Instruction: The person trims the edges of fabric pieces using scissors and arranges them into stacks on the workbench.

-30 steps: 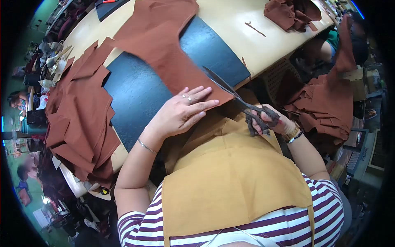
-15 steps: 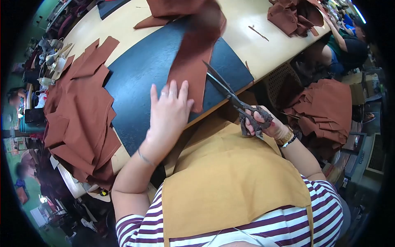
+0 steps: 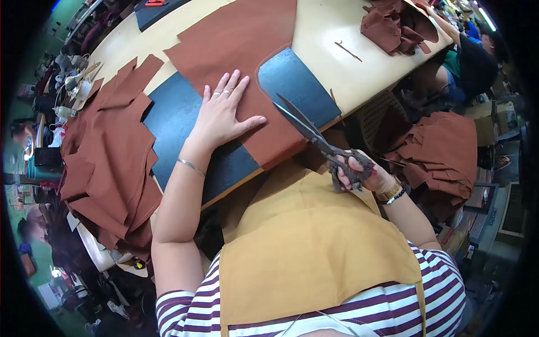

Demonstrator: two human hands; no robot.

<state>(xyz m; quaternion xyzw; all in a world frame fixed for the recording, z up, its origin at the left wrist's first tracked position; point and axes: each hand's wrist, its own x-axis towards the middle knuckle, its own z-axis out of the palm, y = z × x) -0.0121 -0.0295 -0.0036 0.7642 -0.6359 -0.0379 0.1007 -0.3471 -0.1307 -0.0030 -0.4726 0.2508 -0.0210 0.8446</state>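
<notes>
Left hand (image 3: 223, 117), fingers spread and gripping nothing, lies flat on the cloth (image 3: 236, 50), which covers part of the mat (image 3: 177, 115) on the surface (image 3: 328, 31); right hand (image 3: 378, 180) is curled round the scissors (image 3: 315, 139). Even pressure should hold the cloth smooth, scissors best angled clear of its edge.

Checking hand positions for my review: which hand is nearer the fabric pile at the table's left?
Left. The left hand rests palm-down on the brown piece, to the right of the fabric pile; the right hand, holding scissors, is much farther right, by the table's near edge.
</notes>
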